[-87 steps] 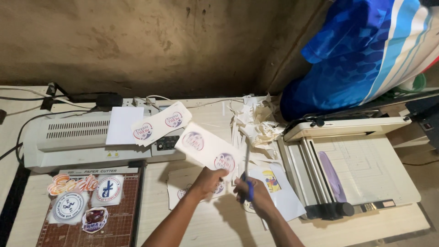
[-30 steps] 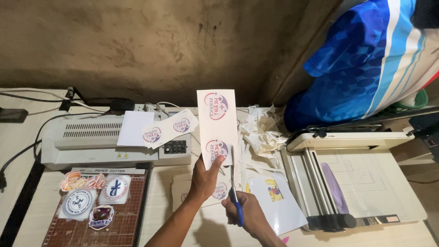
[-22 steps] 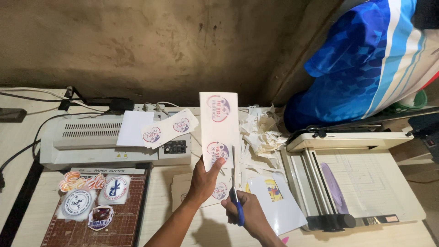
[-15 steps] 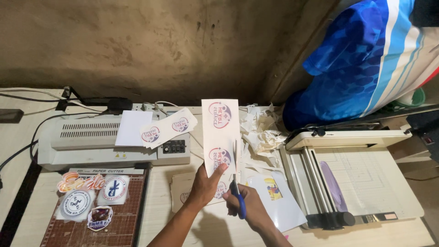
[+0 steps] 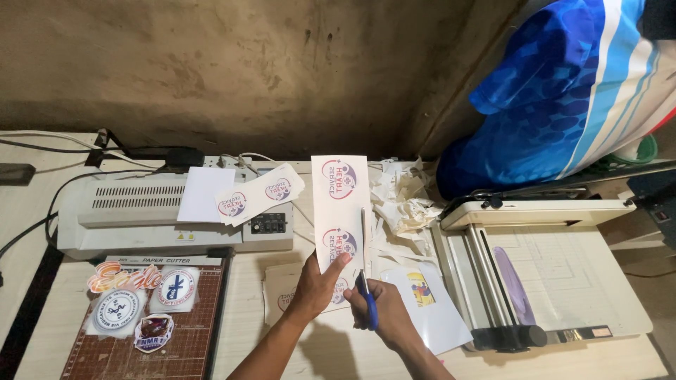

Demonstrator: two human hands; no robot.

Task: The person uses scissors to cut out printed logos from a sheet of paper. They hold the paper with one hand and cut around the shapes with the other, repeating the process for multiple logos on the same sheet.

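Note:
My left hand (image 5: 318, 285) pinches the bottom edge of a tall white strip of paper (image 5: 341, 210) printed with two round red and blue emblems, held upright over the table. My right hand (image 5: 386, 317) grips blue-handled scissors (image 5: 365, 281); the blades point up along the strip's right edge. More printed sheets (image 5: 285, 294) lie flat under both hands.
A grey laminator (image 5: 141, 214) with cut emblem pieces on top stands at the left, a brown cutting mat (image 5: 141, 331) with stickers below it. A white paper trimmer (image 5: 549, 260) is at the right, paper scraps (image 5: 405, 200) behind, and a person in blue clothing (image 5: 563, 91) at the far right.
The strip went from tilted to upright in my left hand. Over the last second the scissor blades have travelled up along its right edge while the strip sank slightly.

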